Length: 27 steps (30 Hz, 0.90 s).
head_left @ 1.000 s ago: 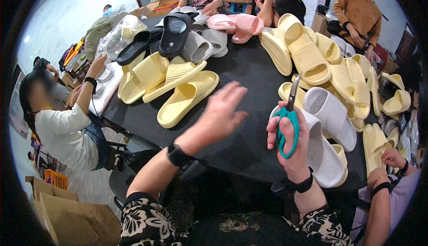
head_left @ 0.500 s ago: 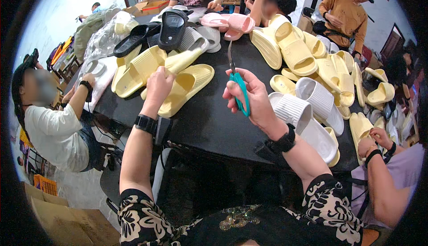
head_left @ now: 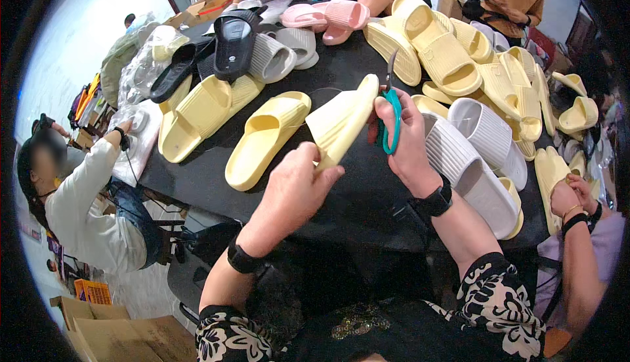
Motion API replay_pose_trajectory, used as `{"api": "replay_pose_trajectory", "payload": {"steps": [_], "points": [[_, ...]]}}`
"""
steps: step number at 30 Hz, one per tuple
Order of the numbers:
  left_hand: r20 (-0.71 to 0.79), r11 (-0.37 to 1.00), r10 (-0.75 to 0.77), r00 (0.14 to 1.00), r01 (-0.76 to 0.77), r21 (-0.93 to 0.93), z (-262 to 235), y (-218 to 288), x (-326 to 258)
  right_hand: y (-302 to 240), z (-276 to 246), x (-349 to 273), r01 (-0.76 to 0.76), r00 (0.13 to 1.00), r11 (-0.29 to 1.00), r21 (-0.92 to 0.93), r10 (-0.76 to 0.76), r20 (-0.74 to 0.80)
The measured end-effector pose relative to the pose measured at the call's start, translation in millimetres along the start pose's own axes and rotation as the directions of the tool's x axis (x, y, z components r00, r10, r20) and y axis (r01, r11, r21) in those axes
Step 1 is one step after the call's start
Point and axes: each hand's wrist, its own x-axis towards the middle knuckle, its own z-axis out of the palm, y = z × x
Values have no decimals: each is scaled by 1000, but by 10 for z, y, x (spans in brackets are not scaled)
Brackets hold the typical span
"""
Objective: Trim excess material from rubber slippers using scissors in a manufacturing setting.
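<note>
A pale yellow slide slipper (head_left: 351,120), tilted on its side, is held above the table by my left hand (head_left: 293,195), whose fingers close round its lower end. In my right hand (head_left: 412,144) are scissors with teal handles (head_left: 394,120), their blades pointing up and away. The right fingertips come close to the slipper's upper edge; whether they touch it I cannot tell. Left of the held slipper, another yellow slipper (head_left: 270,140) lies upright on the black table (head_left: 256,212). Beside my right wrist lie white slippers (head_left: 469,159) with ribbed straps.
Piled yellow slippers (head_left: 453,60) fill the right side. Black slippers (head_left: 235,44), grey slippers (head_left: 272,59) and pink slippers (head_left: 344,18) lie at the far side. A person in white (head_left: 98,211) works at the left, another person's hands (head_left: 571,198) at the right. Cardboard boxes (head_left: 125,336) stand lower left.
My left hand has lifted a yellow slipper off the table and brought it right and nearer, towards the scissors. My right hand has shifted right with the scissors. The view has tilted down a little.
</note>
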Motion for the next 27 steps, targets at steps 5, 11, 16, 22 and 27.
{"api": "replay_pose_trajectory", "payload": {"steps": [5, 11, 16, 22, 27], "points": [[56, 998, 48, 997, -46, -47, -17, -5, 8, -10, -61, -34, -13, 997, 1000, -24, 11, -74], [51, 979, 32, 998, -21, -202, -112, -62, -27, -35, -116, 14, 83, 986, 997, 2, -82, -147], [-291, 811, 224, 930, -343, -473, -404, 203, -85, -18, -248, -9, 109, 984, 994, -9, -109, -138], [-386, 378, 568, 727, -647, -662, -1019, 282, -238, 56, -9, -133, -38, 995, 999, -7, 38, -96], [-493, 373, 500, 712, -691, -620, -1050, 72, -382, 99, -19, -132, -74, 995, 995, -64, 70, -74]]}}
